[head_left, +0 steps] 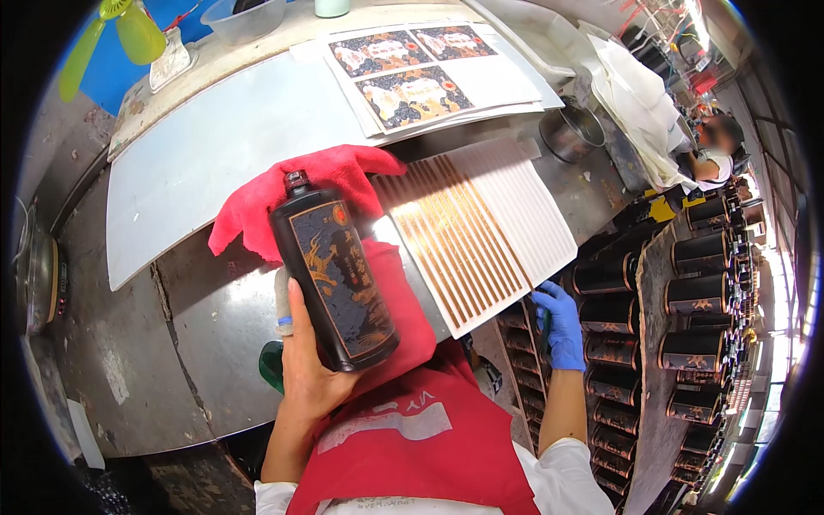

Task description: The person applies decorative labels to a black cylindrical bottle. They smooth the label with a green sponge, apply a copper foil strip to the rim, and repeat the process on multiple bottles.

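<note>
Steel workbench (pixel 197 343): left hand (pixel 309 360) wraps the lower body of a black glazed bottle (pixel 336 279), probably heavy, slick, breakable. Right hand (pixel 562 322), blue-gloved, grip unclear, at the striped sheet (pixel 481 227).

I see the black ceramic bottle (pixel 336 279) centred; red cloth (pixel 300 193) at eleven o'clock, ribbed white label sheet (pixel 489 223) at two.

The one head-worn camera looked steeply down over the metal workbench (pixel 197 326) at close range, its fisheye bending the edges.
</note>
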{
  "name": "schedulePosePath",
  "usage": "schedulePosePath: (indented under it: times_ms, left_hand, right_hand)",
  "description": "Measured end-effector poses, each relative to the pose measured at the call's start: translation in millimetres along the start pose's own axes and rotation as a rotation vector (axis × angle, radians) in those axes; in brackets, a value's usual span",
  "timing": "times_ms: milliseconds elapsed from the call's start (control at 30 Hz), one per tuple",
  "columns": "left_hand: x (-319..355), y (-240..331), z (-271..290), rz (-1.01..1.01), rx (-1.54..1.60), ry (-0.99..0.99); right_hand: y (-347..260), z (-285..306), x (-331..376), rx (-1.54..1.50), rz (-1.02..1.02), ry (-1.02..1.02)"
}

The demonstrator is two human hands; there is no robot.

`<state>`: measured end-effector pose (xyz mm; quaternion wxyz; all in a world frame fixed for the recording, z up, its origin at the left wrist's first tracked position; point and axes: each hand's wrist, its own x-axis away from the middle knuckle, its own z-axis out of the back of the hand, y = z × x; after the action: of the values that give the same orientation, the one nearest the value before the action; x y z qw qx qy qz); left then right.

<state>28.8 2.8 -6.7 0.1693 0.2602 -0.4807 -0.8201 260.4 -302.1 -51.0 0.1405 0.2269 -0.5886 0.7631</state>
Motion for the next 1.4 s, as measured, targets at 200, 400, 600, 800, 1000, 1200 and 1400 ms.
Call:
schedulePosePath:
  times_ms: [200,400,600,800,1000,1200,1400]
  left_hand:
    - [1,21,27,0.023,-0.168,-0.056]
    - [-1,37,37,-0.171,0.048,0.144]
    - [-54,70,13,-0.088,0.379,-0.338]
    - [-57,72,10,0.181,1.003,-0.733]
    - [-42,55,71,0.47,0.755,-0.308]
    - [-61,16,61,0.357,0.622,0.263]
    - [-83,2,54,0.435,0.738,0.391]
  right_hand:
    - [-35,21,34,0.001,-0.017,-0.213]
    - [-127,-21,86,0.097,0.238,-0.527]
    - [-184,-80,113,0.023,0.263,-1.1]
    - [-216,-116,107,0.221,0.321,-1.354]
    - [-211,-130,70,0.229,0.408,-1.038]
    - [-198,-156,30,0.207,0.34,-0.874]
    - [-198,-167,-1,0.133,0.296,-0.806]
